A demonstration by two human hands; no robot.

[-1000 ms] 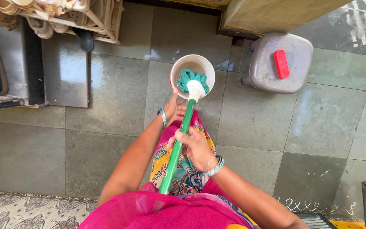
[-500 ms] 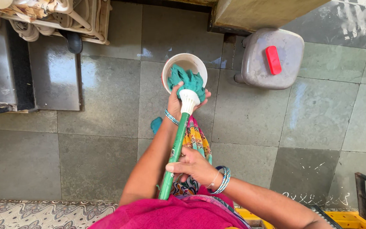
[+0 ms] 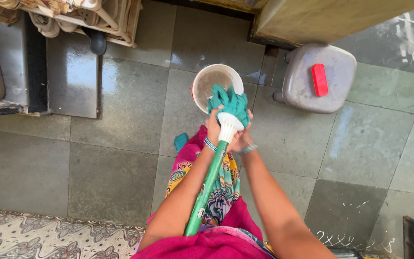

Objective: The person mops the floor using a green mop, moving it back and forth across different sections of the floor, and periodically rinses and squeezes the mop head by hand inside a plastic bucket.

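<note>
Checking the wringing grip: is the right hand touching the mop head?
Touching. The head view shows the right hand wrapped against the white collar of the mop head.

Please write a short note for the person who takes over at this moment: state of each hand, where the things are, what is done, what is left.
Left hand: closed around the mop head, on its left side.
Right hand: closed on the other side, by the white collar.
Mop: green strands gathered over the bucket; the handle slopes back to the body.
Bucket: on the tiled floor, beside the grey stool.
Done: strands gathered above the bucket.
Left: cannot tell how much water remains in the strands.
</note>
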